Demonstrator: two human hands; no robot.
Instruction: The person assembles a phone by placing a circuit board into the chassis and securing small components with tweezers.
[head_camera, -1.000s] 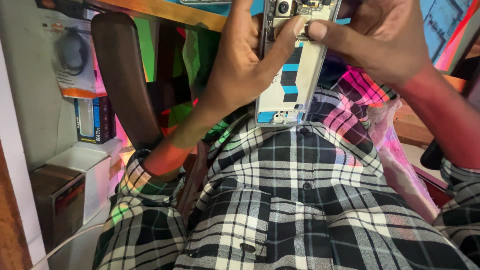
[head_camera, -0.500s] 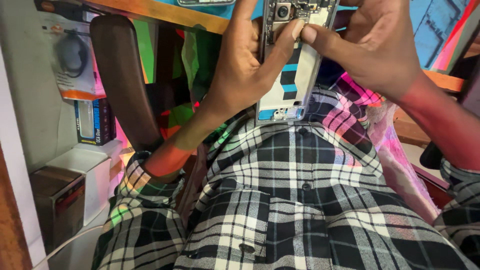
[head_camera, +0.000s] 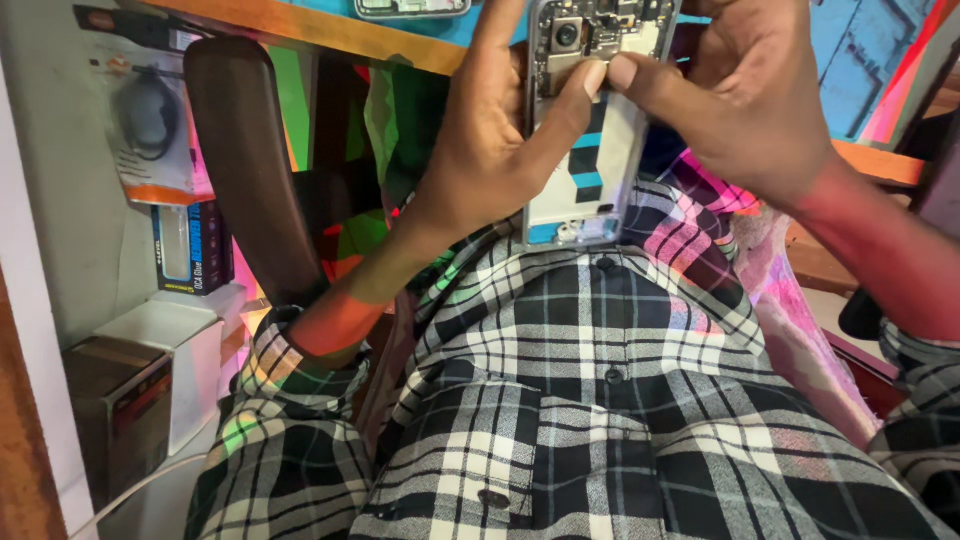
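An opened smartphone (head_camera: 590, 150) with its back cover off is held upright in front of my chest, camera module and circuit board showing at the top. My left hand (head_camera: 490, 150) grips its left side, the thumb pressing on the board near the camera. My right hand (head_camera: 745, 95) holds the upper right edge, its thumb meeting the left thumb on the board. Both sleeves and my shirt (head_camera: 600, 420) are black-and-white plaid.
A wooden desk edge (head_camera: 300, 25) runs along the top, with another phone part (head_camera: 410, 8) lying on it. A brown chair back (head_camera: 245, 160) stands at the left. Packaged accessories (head_camera: 145, 115) hang on the left wall above small boxes (head_camera: 130, 390).
The phone and both hands have risen slightly toward the top of view. My right thumb has slid closer to the left thumb on the board.
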